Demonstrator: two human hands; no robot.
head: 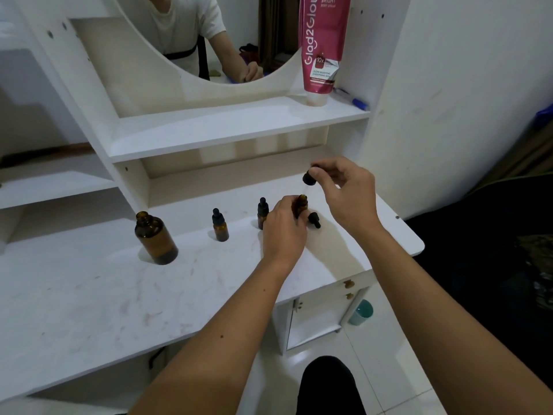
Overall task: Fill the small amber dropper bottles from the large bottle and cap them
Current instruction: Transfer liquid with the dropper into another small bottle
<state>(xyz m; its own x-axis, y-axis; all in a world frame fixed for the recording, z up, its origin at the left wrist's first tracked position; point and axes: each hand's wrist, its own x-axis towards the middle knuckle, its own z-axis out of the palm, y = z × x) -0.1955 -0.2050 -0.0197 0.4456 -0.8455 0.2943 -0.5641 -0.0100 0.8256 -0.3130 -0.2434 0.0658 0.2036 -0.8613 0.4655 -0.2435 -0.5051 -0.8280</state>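
A: Head view first. Which containers stand on the white tabletop [209, 283]?

B: 1 large amber bottle [155, 239] at the left, uncapped, its neck open; a darker band shows low in the glass, but I cannot tell the level for sure. To its right, 2 small capped dropper bottles, the first [220, 226] standing alone, the second [262, 212] just beside the left hand [282, 229].

A: And that hand?

B: Its fingers curl round a third small bottle, the open bottle [302, 205], upright on the tabletop with no cap. Its contents cannot be made out.

A: The right hand [344, 190]?

B: Raised above that open bottle, fingertips pinching a black dropper cap [309, 177]. A loose dropper cap [314, 220] lies on its side just right of the open bottle.

A: Anything higher up?

B: A pink tube [324, 46] stands cap-down on the shelf [224, 127], with a blue pen [353, 98] beside it
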